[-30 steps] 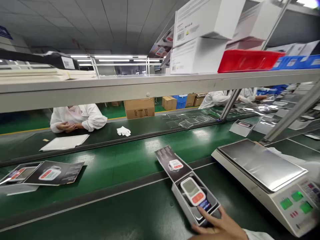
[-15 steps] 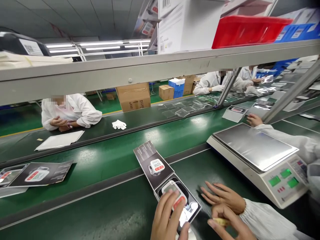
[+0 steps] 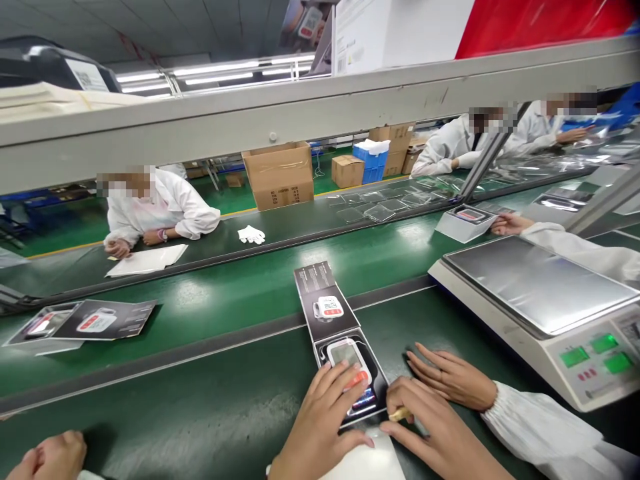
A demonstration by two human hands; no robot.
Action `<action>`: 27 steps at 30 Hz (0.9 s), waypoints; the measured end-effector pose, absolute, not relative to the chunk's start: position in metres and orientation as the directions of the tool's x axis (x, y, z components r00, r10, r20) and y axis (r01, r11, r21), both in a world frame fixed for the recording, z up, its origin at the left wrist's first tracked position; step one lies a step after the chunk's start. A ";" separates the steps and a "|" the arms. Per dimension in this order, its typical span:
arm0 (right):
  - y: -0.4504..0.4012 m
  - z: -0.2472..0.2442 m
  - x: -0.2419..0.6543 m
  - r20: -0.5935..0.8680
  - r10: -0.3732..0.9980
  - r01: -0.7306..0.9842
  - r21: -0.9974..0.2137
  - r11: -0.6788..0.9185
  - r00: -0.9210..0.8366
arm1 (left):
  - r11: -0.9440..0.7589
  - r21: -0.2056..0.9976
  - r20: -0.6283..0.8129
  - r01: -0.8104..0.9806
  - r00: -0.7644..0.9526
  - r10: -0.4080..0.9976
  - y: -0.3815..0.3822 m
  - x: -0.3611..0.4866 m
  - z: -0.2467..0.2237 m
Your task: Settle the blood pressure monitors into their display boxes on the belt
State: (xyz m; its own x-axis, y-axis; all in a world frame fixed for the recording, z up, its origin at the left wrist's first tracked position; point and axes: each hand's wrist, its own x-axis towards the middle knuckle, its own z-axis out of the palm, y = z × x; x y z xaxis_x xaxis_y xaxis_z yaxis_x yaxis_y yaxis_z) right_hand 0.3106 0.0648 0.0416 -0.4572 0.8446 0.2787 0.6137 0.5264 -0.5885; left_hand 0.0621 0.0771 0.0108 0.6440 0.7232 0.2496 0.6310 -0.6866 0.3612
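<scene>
An open gift-style box (image 3: 327, 320) lies in front of me, its black printed lid folded back away from me. Inside it sits a white and grey display device with a red button area, which looks like a blood pressure monitor (image 3: 345, 357). My left hand (image 3: 323, 413) rests over the box's near left side, fingers spread across the device. At the near right corner is my right hand (image 3: 433, 423), pinching a small yellowish piece (image 3: 400, 415) between thumb and finger. Below the box lies a white surface (image 3: 370, 460), partly hidden by my hands.
A co-worker's hand (image 3: 453, 377) lies flat just right of mine, near a weighing scale (image 3: 545, 280). Another person's hand (image 3: 55, 453) is at lower left. Open boxes (image 3: 100, 320) (image 3: 465, 223) lie on the belt left and right. A shelf beam (image 3: 273, 113) crosses above.
My right hand has moved left and up to the box's near right corner, still pinching the yellowish piece. Another hand has come into view at lower left. The view has shifted.
</scene>
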 end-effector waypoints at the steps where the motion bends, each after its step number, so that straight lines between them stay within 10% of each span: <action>1: 0.066 0.042 0.307 0.307 0.828 0.611 -0.564 0.556 -0.470 | -0.685 0.386 0.250 0.619 0.644 0.723 0.077 0.062 0.011; 12: 0.046 0.030 0.299 0.538 0.755 0.671 -0.404 0.621 -0.374 | -0.677 0.350 0.393 0.648 0.555 0.733 0.070 0.073 0.000; 27: -0.013 -0.001 0.294 -0.086 0.926 0.728 -0.647 0.230 -0.369 | -0.491 0.114 0.431 0.864 0.402 0.808 0.033 -0.102 0.018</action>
